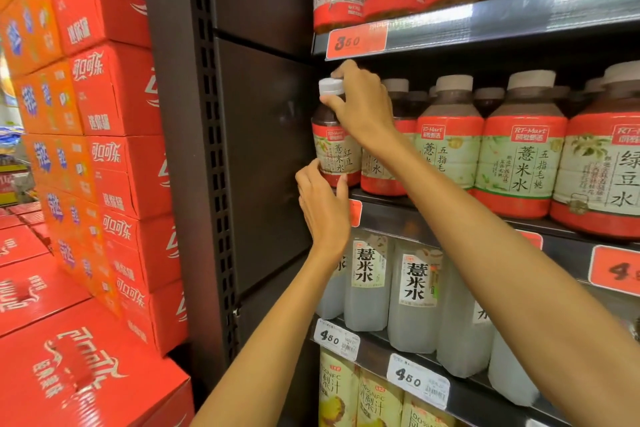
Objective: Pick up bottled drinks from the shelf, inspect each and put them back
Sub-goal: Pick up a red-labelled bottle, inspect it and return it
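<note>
Evidently to steady it at the shelf [450, 211] edge, the right hand [360, 104] pinches the end bottle [334, 149] by its neck while the left hand [323, 208] cups its base.

We see bright, even store light; glare streaks upper shelf edge [519, 15]. Red cartons [114, 163] at left blur softly. Wide-angle lens bends shelf lines at frame edges. Shadows faint.

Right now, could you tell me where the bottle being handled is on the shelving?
In the head view, the bottle is at the left end of the middle shelf, beside the dark side panel, with the right hand at its neck and the left hand at its base.
</note>
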`<state>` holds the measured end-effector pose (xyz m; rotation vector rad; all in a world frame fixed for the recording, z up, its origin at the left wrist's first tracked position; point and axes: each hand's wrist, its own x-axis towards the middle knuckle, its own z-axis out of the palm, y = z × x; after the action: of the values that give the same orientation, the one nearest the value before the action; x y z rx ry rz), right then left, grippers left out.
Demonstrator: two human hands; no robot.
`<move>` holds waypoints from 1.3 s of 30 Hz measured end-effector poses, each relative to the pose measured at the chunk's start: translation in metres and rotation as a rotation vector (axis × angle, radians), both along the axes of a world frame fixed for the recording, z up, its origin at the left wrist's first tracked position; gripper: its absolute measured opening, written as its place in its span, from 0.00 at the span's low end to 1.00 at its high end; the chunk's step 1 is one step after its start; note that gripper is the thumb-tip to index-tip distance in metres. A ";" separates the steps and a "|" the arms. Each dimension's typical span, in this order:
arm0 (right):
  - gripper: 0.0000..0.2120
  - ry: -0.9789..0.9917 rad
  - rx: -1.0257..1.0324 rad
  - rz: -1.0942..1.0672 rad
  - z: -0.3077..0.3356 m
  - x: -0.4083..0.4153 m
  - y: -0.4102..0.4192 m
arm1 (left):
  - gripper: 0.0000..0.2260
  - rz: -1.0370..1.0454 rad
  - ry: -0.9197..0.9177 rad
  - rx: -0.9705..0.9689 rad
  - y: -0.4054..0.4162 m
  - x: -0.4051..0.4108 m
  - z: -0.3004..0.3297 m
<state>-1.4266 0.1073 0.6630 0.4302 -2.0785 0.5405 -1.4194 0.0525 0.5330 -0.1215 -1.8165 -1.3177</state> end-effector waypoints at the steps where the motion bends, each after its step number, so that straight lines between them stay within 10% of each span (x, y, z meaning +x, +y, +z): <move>1: 0.18 0.022 -0.034 0.038 -0.003 0.003 -0.002 | 0.20 -0.019 -0.001 0.002 -0.002 0.001 0.000; 15: 0.12 -0.053 -0.792 0.741 -0.022 0.073 0.023 | 0.36 -0.349 0.059 -0.086 -0.039 0.055 0.006; 23: 0.17 -0.306 -0.690 0.845 -0.051 0.116 0.038 | 0.23 -0.668 0.019 0.199 -0.034 0.129 -0.032; 29: 0.18 -0.841 -0.682 1.333 -0.090 0.134 0.045 | 0.25 -0.984 -0.126 0.364 -0.023 0.184 -0.069; 39: 0.15 -0.583 -0.782 1.006 -0.112 0.156 0.054 | 0.26 -0.902 -0.337 0.315 -0.023 0.207 -0.085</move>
<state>-1.2704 0.1614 0.5511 0.8953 -1.8131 2.1776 -1.2123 0.0294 0.4481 -0.6342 -1.8584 -2.3502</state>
